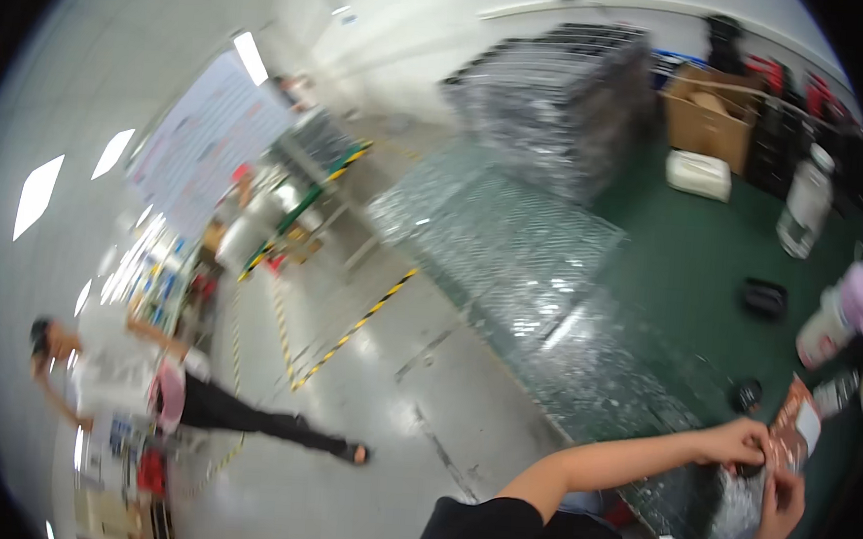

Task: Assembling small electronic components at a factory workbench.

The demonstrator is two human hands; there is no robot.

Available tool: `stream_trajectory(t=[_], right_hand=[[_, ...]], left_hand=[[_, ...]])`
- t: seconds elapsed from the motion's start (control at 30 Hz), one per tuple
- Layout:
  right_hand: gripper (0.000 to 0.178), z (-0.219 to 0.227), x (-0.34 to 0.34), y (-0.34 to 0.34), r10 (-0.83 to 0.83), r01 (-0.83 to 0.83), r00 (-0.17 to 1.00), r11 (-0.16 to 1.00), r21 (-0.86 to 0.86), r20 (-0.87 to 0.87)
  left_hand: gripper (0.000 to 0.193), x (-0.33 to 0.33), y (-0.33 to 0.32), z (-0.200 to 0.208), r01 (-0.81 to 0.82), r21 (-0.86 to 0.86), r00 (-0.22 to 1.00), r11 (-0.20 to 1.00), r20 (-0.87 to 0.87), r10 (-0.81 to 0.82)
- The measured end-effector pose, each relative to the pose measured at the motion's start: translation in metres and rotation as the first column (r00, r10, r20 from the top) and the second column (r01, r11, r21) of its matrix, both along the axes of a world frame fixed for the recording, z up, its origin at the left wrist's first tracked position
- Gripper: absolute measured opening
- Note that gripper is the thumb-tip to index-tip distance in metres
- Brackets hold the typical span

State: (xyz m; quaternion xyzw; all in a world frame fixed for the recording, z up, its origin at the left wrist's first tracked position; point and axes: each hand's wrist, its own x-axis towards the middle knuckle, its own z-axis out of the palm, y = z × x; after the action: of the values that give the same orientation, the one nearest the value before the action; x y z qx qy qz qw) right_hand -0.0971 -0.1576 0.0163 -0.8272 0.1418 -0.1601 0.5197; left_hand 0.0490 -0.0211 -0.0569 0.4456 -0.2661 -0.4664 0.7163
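Note:
A shiny orange-brown pouch (790, 435) with a pale patch lies over the green table at the lower right. My left hand (737, 443) reaches in from a black sleeve, its fingers closed at the pouch's near end. Close below, my right hand (783, 497) pinches that same end with bent fingers. Between and under the hands, crumpled clear plastic (738, 511) shows. A small round black object (745, 393) sits just beyond my left hand. Blur hides exactly how the fingertips meet the pouch.
Bubble wrap (512, 240) covers part of the green table (674, 270). A plastic-wrapped stack (560, 104), a cardboard box (707, 118), a white packet (698, 175), a clear bottle (806, 204) and a black case (764, 299) stand on it. Another person (138, 380) is on the floor area leftward.

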Motion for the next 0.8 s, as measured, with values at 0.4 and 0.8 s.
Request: stream_trajectory(t=[0.4,0.8], right_hand=[[0.011,0.002,0.069,0.016,-0.008,-0.1,0.966,0.912,0.398,0.26],[0.012,0.003,0.065,0.027,0.066,-0.167,0.981,0.768,0.618,0.183]], left_hand=[[0.014,0.019,0.025,0.04,-0.25,0.248,0.956,0.936,-0.09,0.279],[0.016,0.019,0.026,0.054,-0.319,0.181,0.912,0.93,-0.208,0.353]])
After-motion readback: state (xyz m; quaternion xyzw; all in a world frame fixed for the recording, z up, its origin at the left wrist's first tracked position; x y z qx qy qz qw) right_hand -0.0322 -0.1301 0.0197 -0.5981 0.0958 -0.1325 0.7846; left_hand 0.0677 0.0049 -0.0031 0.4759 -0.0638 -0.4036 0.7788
